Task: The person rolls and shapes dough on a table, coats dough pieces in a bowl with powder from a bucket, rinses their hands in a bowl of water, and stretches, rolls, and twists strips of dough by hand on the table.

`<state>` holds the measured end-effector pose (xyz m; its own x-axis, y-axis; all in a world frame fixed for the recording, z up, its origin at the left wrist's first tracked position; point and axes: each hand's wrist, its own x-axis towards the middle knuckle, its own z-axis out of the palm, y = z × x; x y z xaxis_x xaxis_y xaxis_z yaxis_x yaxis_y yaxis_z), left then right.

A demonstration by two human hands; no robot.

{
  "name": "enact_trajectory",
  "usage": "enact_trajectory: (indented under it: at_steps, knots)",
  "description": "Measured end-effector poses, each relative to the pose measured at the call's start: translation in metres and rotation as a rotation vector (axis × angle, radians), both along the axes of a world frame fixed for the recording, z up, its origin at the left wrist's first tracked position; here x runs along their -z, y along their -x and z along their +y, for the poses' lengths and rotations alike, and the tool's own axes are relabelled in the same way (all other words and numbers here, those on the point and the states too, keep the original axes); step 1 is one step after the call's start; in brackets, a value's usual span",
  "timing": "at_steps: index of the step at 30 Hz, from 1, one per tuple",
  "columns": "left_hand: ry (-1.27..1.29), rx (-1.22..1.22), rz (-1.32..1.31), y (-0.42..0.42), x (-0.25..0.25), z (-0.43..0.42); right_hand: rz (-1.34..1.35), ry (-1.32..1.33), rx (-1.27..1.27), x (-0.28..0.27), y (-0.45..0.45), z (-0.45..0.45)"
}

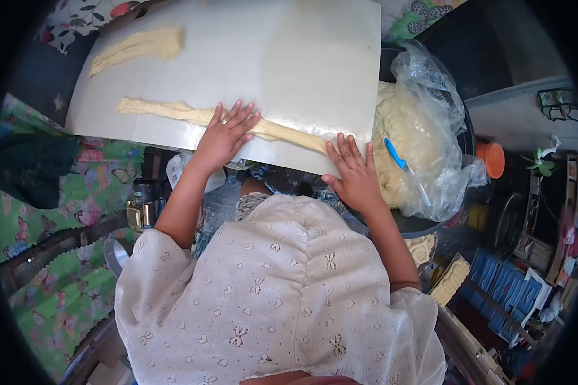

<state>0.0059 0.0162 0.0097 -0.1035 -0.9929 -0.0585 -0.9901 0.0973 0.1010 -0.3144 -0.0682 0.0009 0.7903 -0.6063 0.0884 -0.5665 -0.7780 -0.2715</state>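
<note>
A long, thin strip of dough [288,133] lies across the front part of a white board [302,70]. My left hand [228,131], with a ring on one finger, rests flat on the strip near its middle, fingers spread. At the strip's right end, my right hand [353,170] lies open with its fingers stretched out, covering that tip. Farther back on the board is a shorter, wider piece of dough [141,48], apart from both hands.
Right of the board, a big mass of dough [386,115] sits in a dark basin under clear plastic [430,96]. A blue-handled knife [397,156] lies on it. Beyond stands an orange cup [490,160]. Floral green cloth [77,289] hangs at left.
</note>
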Motion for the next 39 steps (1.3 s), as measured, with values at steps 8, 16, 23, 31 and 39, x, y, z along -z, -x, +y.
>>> enact_trajectory:
  at_steps: [8,16,23,31,39]
  knots:
    - [0.097,0.167,0.221,0.116,0.002,-0.022,-0.103,-0.112,0.062,-0.001,-0.005,-0.012]
    - [0.109,0.124,0.248,0.124,0.011,-0.017,-0.139,-0.610,-0.009,-0.022,0.023,-0.071]
    - [0.256,0.034,0.099,0.140,0.014,-0.015,0.081,0.172,0.041,-0.007,-0.038,-0.066]
    - [0.370,0.158,0.169,0.148,0.020,-0.015,-0.337,0.047,0.290,-0.011,-0.058,-0.093]
    - [0.279,0.226,0.240,0.149,0.025,-0.014,-0.022,0.408,-0.010,0.017,-0.090,-0.125]
